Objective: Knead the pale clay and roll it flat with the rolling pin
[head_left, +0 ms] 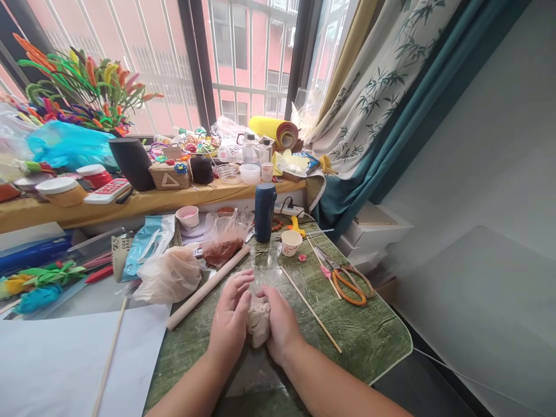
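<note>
Cupping pale clay lump point(257, 327) in curled right hand point(282, 325), lower centre of the frame, over green bench point(367, 336); holding left hand point(229, 318) loosely spread along its left side. Probably handling soft, dense, slightly tacky; best gripping broadly by both sides.

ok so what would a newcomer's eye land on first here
The bunch of bright fuzzy stems at upper left, in front of the window, would probably win. Next come the left hand and right hand, cupped about a pale doughy lump at the green table, below centre. Orange-handled scissors at the table's right also stand out.
</note>
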The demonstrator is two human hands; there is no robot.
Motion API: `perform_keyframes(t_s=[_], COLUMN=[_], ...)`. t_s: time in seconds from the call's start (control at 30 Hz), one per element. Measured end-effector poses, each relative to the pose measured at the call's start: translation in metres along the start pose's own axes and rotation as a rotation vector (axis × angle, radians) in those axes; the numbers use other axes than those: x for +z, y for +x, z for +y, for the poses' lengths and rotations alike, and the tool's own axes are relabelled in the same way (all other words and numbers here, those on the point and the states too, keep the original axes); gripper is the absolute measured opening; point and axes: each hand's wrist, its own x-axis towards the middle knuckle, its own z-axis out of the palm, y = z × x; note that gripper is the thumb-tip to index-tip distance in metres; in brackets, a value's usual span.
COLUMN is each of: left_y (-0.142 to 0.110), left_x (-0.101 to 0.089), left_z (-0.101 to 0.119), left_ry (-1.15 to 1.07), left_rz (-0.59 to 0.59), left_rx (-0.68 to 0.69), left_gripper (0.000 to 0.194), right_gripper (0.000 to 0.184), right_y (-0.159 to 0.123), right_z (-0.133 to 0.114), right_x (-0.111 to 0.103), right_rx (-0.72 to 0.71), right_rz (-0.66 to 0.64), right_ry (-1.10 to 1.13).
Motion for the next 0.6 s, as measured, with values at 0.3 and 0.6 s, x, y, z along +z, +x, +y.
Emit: perform_keyframes(t_s=[0.3, 0.6], left_y=[-0.002, -0.001], left_x=[0.004, 0.008], left_z=[-0.020, -0.040], left_ry=[-0.125, -0.322], left_rz=[-0.028, 0.140], left_rx=[-0.272, -0.363], left_gripper=[0.042, 0.041], right_gripper=[0.005, 0.013], right_y=[0.004, -0.001], right_z=[-0.082, -0.049], right_x=[-0.040, -0.010], right_rx=[-0.807, -0.851], right_rz=[-0.332, -0.508], right_ry=[-1.133, -2.067])
